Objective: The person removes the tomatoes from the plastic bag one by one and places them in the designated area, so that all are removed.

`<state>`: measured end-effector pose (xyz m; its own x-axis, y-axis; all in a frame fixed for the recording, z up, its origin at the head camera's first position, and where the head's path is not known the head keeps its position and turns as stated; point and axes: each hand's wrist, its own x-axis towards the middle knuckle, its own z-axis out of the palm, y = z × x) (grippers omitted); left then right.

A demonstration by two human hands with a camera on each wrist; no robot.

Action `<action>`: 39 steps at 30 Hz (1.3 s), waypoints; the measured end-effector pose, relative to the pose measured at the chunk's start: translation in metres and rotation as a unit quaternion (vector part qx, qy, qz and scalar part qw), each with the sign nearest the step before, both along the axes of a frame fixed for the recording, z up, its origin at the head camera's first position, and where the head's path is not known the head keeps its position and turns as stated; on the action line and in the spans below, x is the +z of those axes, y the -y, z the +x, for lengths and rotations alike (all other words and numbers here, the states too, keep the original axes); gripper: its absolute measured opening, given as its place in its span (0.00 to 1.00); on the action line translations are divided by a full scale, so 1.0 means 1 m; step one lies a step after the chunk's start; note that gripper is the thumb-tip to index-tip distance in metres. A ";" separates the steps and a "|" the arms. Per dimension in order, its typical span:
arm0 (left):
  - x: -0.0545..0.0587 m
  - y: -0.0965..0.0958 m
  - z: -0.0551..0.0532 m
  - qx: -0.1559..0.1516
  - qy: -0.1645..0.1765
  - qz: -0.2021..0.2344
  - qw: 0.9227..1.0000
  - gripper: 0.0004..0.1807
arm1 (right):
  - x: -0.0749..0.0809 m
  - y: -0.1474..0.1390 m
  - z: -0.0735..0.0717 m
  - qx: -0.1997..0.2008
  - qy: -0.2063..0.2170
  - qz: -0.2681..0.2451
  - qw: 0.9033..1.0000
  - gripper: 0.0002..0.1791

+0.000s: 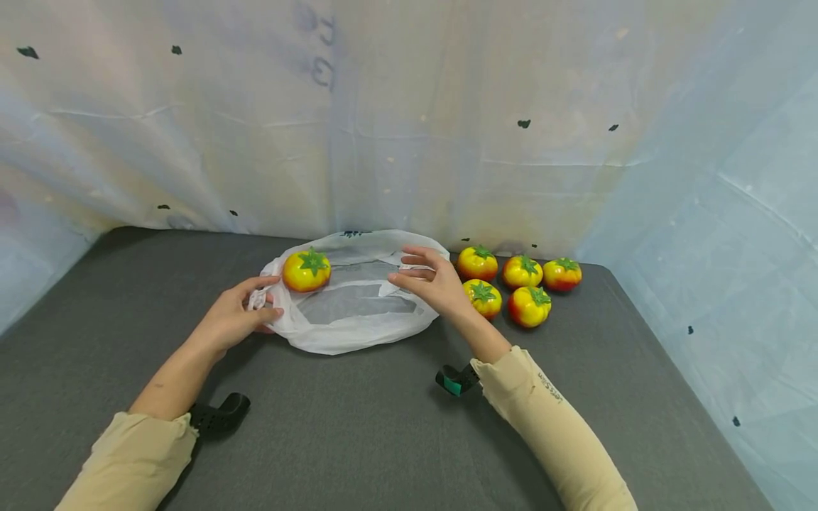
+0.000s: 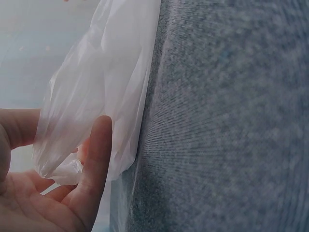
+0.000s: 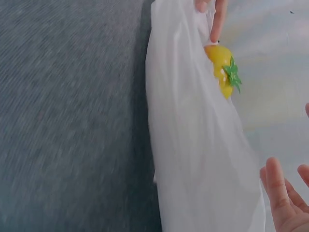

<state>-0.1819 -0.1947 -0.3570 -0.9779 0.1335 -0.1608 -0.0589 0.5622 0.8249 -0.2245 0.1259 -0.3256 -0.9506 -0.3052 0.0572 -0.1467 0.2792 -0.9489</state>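
A white plastic bag (image 1: 358, 336) lies on the dark table with its mouth spread wide. My left hand (image 1: 241, 312) holds the bag's gathered left end between thumb and fingers; the left wrist view shows the thin plastic (image 2: 104, 72) caught among the fingers of that hand (image 2: 53, 203). Just beside it, a yellow-and-red tomato (image 1: 307, 270) with a green star-shaped top sits at the bag's left rim. My right hand (image 1: 437, 284) hovers over the bag's right side, fingers spread and holding nothing. From the right wrist, the tomato (image 3: 221, 67) appears partly hidden behind the bag's side.
Several more yellow-and-red tomatoes stand grouped right of the bag, among them a front one (image 1: 530, 306) and a far-right one (image 1: 562, 275). Pale plastic sheeting (image 1: 409, 142) rises behind the dark grey table (image 1: 358, 433) and along its right side.
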 end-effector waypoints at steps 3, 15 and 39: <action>0.000 0.000 0.000 0.000 0.000 0.002 1.000 0.38 | -0.001 0.007 -0.001 0.007 0.001 0.000 1.000 0.30; -0.002 0.001 -0.001 0.001 0.004 0.014 1.000 0.38 | -0.007 0.029 -0.006 0.009 0.006 0.006 1.000 0.31; -0.001 0.001 -0.001 0.004 0.006 0.030 1.000 0.37 | -0.012 0.077 -0.016 0.008 0.013 0.053 0.998 0.34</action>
